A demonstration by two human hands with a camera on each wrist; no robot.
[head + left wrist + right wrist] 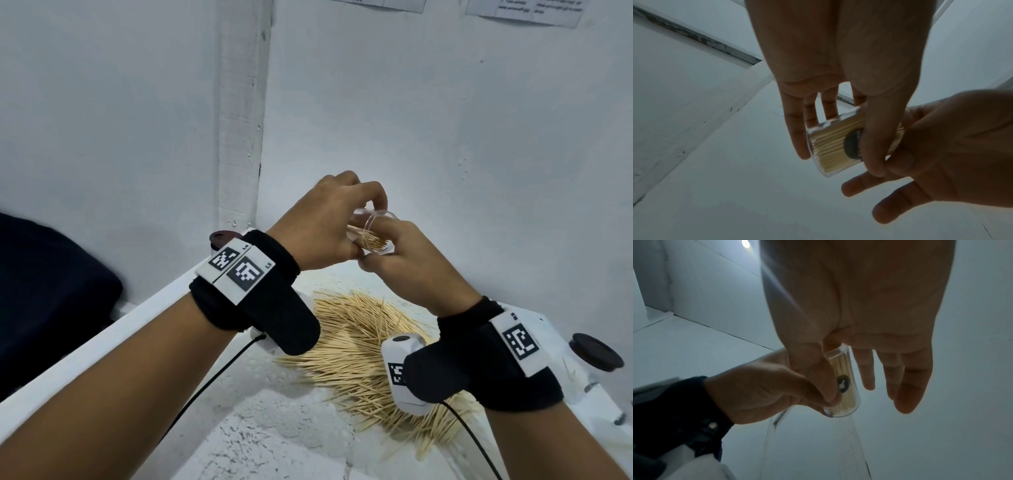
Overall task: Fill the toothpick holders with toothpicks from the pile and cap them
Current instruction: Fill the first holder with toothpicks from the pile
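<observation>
Both hands are raised above the toothpick pile (352,349) and share one clear toothpick holder (373,236). It is tilted, uncapped and packed with toothpicks. My left hand (342,219) grips the holder (834,146) with its thumb across the dark label and its fingers behind. My right hand (400,253) pinches the same holder (846,386): its thumb lies on the side and its index finger at the open mouth. Its other fingers are straight. Two dark round caps lie on the table, one (597,351) at the right, one (222,238) behind my left wrist.
The white table (260,421) runs into a corner of white walls, with a raised white edge (102,329) along the left. A dark object (44,294) sits beyond that edge. Wrist camera cables hang under both arms.
</observation>
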